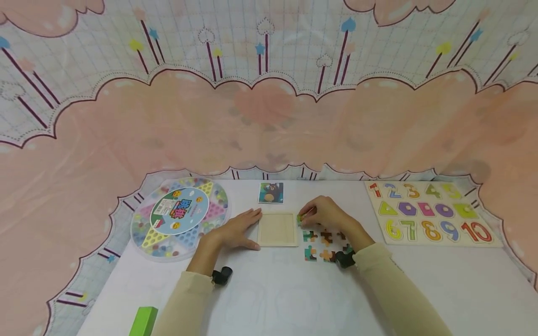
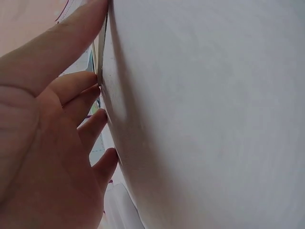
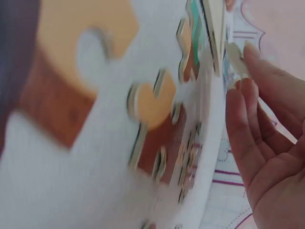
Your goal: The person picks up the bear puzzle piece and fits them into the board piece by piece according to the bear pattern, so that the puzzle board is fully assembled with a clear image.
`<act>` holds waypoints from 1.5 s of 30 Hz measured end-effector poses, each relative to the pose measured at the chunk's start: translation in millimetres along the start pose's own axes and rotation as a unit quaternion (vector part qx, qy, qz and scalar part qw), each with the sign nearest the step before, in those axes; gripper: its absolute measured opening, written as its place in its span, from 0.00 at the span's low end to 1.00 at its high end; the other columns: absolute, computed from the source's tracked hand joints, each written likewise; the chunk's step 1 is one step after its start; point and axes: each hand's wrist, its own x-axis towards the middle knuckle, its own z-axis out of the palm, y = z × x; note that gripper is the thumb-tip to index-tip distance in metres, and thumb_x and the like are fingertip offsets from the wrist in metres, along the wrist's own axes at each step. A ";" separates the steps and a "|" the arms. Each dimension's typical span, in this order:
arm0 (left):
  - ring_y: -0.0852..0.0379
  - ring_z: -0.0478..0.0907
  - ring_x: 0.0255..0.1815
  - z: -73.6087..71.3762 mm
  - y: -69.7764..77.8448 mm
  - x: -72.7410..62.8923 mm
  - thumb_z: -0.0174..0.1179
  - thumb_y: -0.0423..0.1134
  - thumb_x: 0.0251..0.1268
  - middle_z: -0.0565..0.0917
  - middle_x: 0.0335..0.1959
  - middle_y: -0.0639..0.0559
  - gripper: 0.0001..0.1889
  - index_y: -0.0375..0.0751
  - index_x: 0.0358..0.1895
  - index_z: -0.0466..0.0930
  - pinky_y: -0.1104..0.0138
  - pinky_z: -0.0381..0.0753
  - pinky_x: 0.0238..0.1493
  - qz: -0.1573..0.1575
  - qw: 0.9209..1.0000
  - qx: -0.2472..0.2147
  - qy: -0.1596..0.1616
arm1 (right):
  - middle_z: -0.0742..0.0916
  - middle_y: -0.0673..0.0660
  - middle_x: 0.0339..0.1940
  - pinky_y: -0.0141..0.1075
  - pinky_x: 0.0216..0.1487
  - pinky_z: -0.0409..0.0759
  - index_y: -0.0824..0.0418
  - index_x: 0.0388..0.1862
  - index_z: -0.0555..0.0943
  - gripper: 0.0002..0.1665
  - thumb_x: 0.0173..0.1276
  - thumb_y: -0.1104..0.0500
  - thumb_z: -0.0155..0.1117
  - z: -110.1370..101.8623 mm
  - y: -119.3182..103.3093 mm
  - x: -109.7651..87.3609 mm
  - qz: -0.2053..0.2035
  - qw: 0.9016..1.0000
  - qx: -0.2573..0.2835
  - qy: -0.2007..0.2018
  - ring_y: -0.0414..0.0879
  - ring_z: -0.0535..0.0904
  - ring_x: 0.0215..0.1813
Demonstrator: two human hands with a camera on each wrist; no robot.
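Observation:
A shallow square wooden puzzle tray point(image 1: 277, 229) lies flat on the table. My left hand point(image 1: 235, 231) rests beside its left edge, thumb and fingers spread; in the left wrist view the fingertips are right at the tray's edge point(image 2: 100, 57). Just off the tray's upper right corner, my right hand point(image 1: 327, 215) pinches a small green jigsaw piece point(image 1: 300, 219) between thumb and fingers. The right wrist view shows that piece point(image 3: 235, 59) edge-on at the fingertips. Several other jigsaw pieces point(image 1: 310, 253), teal, brown and orange, lie in rows below the right hand, some hidden by the wrist.
A picture card point(image 1: 271, 192) with a bear lies behind the tray. The round Chinese checkers set point(image 1: 180, 212) is on the left, near the left forearm. At the right lies a number and shape board point(image 1: 433, 212). A green block point(image 1: 144, 321) stands at the front left.

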 end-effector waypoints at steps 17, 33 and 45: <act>0.39 0.44 0.87 3.3 0.5 1.0 0.73 0.47 0.60 0.52 0.86 0.44 0.49 0.37 0.81 0.55 0.41 0.48 0.85 -0.021 1.000 -0.010 -0.001 | 0.91 0.53 0.48 0.32 0.46 0.86 0.57 0.50 0.89 0.17 0.63 0.55 0.76 36.2 -20.7 23.3 -0.033 0.999 0.029 0.016 0.39 0.85 0.43; 0.41 0.44 0.87 4.4 0.3 4.2 0.74 0.47 0.59 0.53 0.85 0.48 0.50 0.40 0.81 0.55 0.41 0.50 0.85 -0.024 1.000 -0.014 -0.004 | 0.92 0.54 0.44 0.30 0.43 0.84 0.58 0.43 0.91 0.13 0.59 0.57 0.79 64.3 -40.0 44.8 0.008 0.998 0.043 0.042 0.39 0.86 0.39; 0.39 0.45 0.87 1.1 0.3 0.9 0.74 0.46 0.58 0.54 0.85 0.45 0.51 0.37 0.81 0.55 0.40 0.49 0.84 -0.018 1.000 -0.023 0.001 | 0.93 0.55 0.43 0.35 0.48 0.87 0.61 0.44 0.91 0.14 0.59 0.58 0.78 68.0 -49.7 47.9 -0.021 0.999 0.019 0.038 0.41 0.88 0.41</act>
